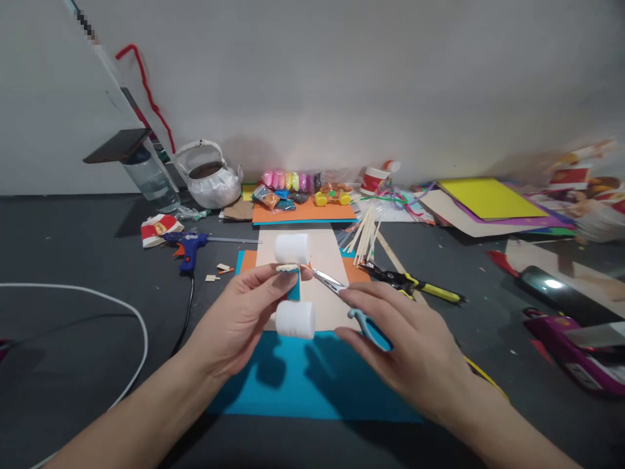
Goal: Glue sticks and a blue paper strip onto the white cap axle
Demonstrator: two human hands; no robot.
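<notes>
My left hand (pixel 258 296) pinches a small craft piece between thumb and fingers. The piece has an upper white cylinder (pixel 293 248) and a lower white cylinder (pixel 295 319), with a narrow blue strip (pixel 294 292) between them. A pale, bumpy bit (pixel 287 268) shows at the thumb tip; how the parts join is hidden by the fingers. In my right hand (pixel 400 332) is a pair of scissors (pixel 364 324) with light blue handles. Their blade tips point left, close to the left fingertips and just below the upper cylinder. Whether they touch the piece I cannot tell.
Blue card (pixel 312 384) and a cream sheet (pixel 322 238) lie beneath my hands. To the left are a blue glue gun (pixel 193 247) with its cord and a silver kettle (pixel 215 185). Wooden sticks (pixel 364 238), yellow-black pliers (pixel 430 288) and a purple tape dispenser (pixel 571 352) lie right.
</notes>
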